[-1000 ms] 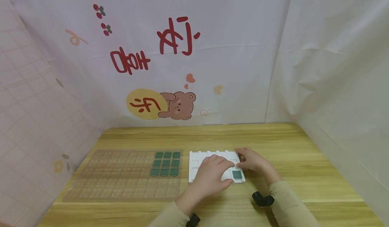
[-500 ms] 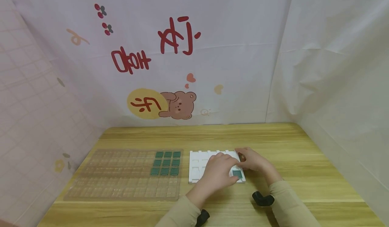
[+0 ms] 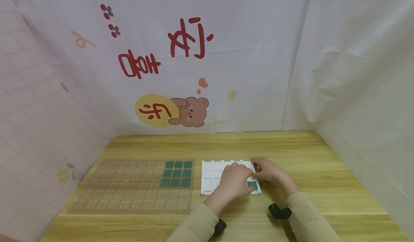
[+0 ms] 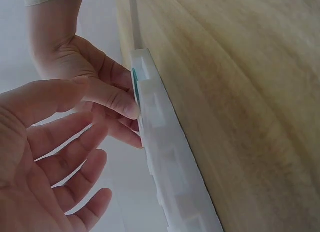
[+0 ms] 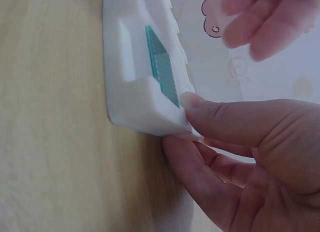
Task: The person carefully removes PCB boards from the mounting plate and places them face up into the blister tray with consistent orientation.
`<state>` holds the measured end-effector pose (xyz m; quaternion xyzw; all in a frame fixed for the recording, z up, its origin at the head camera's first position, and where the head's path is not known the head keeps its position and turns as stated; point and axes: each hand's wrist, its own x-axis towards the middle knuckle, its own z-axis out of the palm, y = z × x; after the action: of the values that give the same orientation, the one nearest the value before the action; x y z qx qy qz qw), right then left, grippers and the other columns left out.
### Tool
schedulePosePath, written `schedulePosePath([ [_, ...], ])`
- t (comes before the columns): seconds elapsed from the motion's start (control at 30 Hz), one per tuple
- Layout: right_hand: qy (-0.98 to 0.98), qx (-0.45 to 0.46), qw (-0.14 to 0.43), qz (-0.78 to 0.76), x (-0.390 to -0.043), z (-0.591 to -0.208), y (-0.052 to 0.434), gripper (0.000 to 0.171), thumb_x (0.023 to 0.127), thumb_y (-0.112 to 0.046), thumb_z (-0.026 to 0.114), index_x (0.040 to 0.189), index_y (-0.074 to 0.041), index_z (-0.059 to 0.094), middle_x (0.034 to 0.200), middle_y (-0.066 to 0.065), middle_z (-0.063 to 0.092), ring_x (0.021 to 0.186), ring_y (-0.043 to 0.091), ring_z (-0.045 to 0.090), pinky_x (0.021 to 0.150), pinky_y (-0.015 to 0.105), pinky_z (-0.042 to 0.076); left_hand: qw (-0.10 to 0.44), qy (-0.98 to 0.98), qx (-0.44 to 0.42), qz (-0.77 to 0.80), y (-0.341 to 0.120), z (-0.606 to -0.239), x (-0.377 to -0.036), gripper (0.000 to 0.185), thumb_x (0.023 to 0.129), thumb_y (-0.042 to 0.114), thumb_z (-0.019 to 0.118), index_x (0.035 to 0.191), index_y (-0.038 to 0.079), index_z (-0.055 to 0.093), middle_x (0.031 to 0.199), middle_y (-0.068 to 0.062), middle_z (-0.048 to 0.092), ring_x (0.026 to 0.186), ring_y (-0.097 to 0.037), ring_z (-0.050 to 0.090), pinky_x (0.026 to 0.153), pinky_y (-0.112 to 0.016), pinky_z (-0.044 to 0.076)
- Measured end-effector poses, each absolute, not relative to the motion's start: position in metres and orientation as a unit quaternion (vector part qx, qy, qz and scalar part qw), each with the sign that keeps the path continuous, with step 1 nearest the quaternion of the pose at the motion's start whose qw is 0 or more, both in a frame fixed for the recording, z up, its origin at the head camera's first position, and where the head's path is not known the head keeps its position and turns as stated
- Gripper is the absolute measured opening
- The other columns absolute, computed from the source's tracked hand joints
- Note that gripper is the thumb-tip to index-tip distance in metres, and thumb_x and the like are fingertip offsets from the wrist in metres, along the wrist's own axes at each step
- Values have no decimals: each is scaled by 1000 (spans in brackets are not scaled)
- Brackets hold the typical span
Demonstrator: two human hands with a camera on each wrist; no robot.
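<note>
A white slotted tray lies on the table, with one green square chip in its near right slot. My right hand pinches the tray's right edge; in the right wrist view its thumb lies on the rim beside the chip, its fingers against the side. Over the tray hovers my left hand, thumb close to the chip in the head view. Seen from the left wrist, that hand has loosely bent fingers with nothing between them. It hides the tray's middle in the head view.
Left of the white tray lies a clear plastic tray with many compartments; several green chips fill its back right part. The wooden table ends at a printed cloth backdrop.
My left hand has shifted right over the white tray, its thumb coming up to the chip. The right hand keeps its grip at the tray's edge, and the chip stays in its slot.
</note>
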<state>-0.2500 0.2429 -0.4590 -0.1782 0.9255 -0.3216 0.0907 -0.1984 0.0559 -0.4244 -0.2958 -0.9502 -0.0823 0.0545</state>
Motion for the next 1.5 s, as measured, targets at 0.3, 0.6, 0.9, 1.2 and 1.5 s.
schedulePosePath([
  [0.3, 923, -190, 86, -322, -253, -460, 243, 59, 83, -10, 78, 132, 9, 53, 121, 25, 52, 106, 35, 48, 88, 48, 46, 20, -957, -278, -78, 63, -427, -202, 30, 76, 41, 84, 102, 27, 76, 88, 15, 66, 77, -11, 49, 70, -29, 39],
  [0.6, 926, -181, 92, -319, -252, -457, 242, 65, 83, -9, 78, 136, 12, 49, 126, 30, 50, 112, 39, 48, 92, 51, 46, 11, -960, -269, -74, 70, -434, -205, 26, 73, 36, 85, 97, 29, 76, 83, 15, 64, 77, -11, 48, 70, -30, 39],
  [0.9, 929, -194, 81, -306, -251, -457, 243, 66, 80, -11, 80, 135, 12, 50, 127, 30, 51, 118, 44, 47, 97, 57, 41, 17, -959, -274, -67, 75, -446, -212, 16, 71, 31, 84, 82, 28, 73, 74, 14, 60, 73, -13, 48, 66, -31, 39],
  [1.2, 927, -193, 85, -309, -251, -458, 244, 67, 81, -12, 80, 135, 12, 49, 125, 29, 52, 111, 39, 51, 94, 54, 44, 7, -963, -262, -67, 78, -449, -214, 17, 71, 34, 86, 86, 31, 76, 75, 16, 59, 74, -11, 47, 69, -32, 39],
  [1.5, 925, -177, 100, -322, -253, -460, 245, 71, 82, -14, 80, 138, 12, 46, 128, 31, 49, 103, 34, 55, 89, 50, 48, 3, -963, -259, -71, 78, -445, -213, 15, 71, 28, 84, 82, 31, 75, 73, 16, 58, 73, -11, 46, 68, -30, 39],
])
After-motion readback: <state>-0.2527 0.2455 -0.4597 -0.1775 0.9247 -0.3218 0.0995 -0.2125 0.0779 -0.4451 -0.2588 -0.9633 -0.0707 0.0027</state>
